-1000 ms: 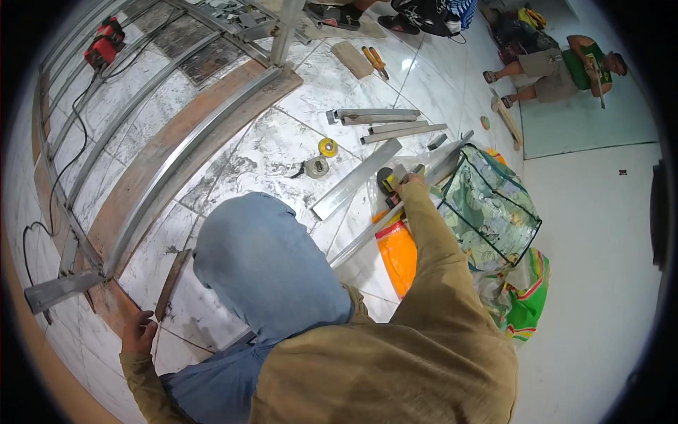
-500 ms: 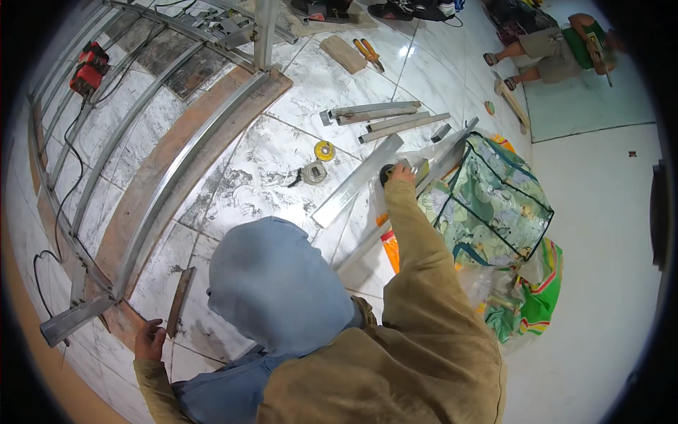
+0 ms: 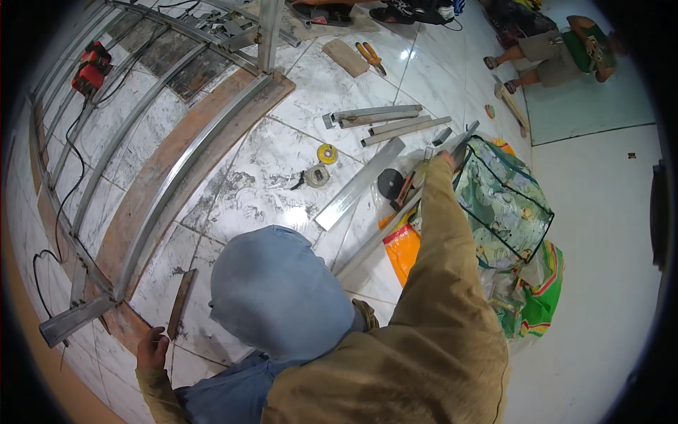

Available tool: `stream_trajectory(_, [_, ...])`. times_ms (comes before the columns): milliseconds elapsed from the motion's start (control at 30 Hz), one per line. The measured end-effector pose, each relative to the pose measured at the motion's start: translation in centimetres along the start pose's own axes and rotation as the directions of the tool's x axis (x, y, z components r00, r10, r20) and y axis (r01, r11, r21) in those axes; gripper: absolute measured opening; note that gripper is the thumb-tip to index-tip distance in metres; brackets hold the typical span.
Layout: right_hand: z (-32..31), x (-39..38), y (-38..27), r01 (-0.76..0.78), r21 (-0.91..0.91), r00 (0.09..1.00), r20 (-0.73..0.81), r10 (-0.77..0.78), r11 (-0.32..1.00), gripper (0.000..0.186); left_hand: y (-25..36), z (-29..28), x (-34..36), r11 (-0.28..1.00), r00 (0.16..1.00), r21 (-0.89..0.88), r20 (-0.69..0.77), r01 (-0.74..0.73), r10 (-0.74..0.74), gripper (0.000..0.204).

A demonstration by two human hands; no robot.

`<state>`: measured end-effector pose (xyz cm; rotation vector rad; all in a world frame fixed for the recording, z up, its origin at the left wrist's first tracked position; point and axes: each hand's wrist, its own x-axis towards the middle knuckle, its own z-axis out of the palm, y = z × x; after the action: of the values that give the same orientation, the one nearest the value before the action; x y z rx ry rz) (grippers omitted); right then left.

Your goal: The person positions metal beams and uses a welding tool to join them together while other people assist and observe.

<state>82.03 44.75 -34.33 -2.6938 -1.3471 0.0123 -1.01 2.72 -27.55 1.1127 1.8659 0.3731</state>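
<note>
My right hand [image 3: 445,160] reaches forward on the right to the long metal bars beside a green patterned bag [image 3: 505,201]. Its fingers are mostly hidden, so any grip is unclear. Just left of it, a black disc [image 3: 390,184] and a tool with a reddish handle [image 3: 403,192] lie on clear plastic. My left hand [image 3: 152,348] is low on the left with fingers apart and nothing seen in it. A narrow dark strip [image 3: 182,304] lies close to that hand. Between my arms a rounded blue-grey cloth shape [image 3: 279,293] covers part of the floor.
A welded metal frame [image 3: 191,157] fills the left, with a red tool [image 3: 92,68] on it. A tape measure [image 3: 316,176], yellow roll [image 3: 327,153], metal tube [image 3: 360,184], short bars [image 3: 406,128] and orange-handled pliers [image 3: 371,58] lie around. Another person [image 3: 558,53] sits far right.
My right hand has moved forward and to the right, away from the black disc, which now shows fully beside the reddish-handled tool. The fingers of my left hand have shifted slightly.
</note>
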Motion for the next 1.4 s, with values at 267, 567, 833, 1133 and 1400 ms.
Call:
stream_trajectory(267, [0.8,-8.5,-2.6,-0.304,0.318,0.938,0.263,0.224,0.898,0.052,-1.5,0.0,-0.1,1.0,1.0,-0.003,-0.005,0.011,-0.011,0.034])
stream_trajectory(567, [9.1,-2.1,0.3,-0.38,-0.008,0.914,0.149,0.377,0.925,0.075,-1.6,1.2,0.4,1.0,1.0,0.005,0.001,0.005,-0.005,0.031])
stream_trajectory(833, [9.8,0.6,2.1,-0.342,-0.029,0.937,0.063,0.343,0.939,0.06,0.8,0.6,-2.3,0.989,0.988,0.02,-0.058,0.146,-0.145,0.032])
stream_trajectory(1133, [3.6,-8.3,-13.6,0.091,0.792,0.72,0.366,-0.59,0.603,0.023,9.9,-0.5,0.5,0.994,0.983,0.081,-0.161,-0.078,0.091,0.028])
stream_trajectory(1400, [-22.8,-44.5,-44.6,0.607,0.784,-0.528,0.274,-0.804,-0.132,0.046,17.6,3.9,3.0,0.844,0.85,0.134,-0.019,-0.519,0.526,0.043])
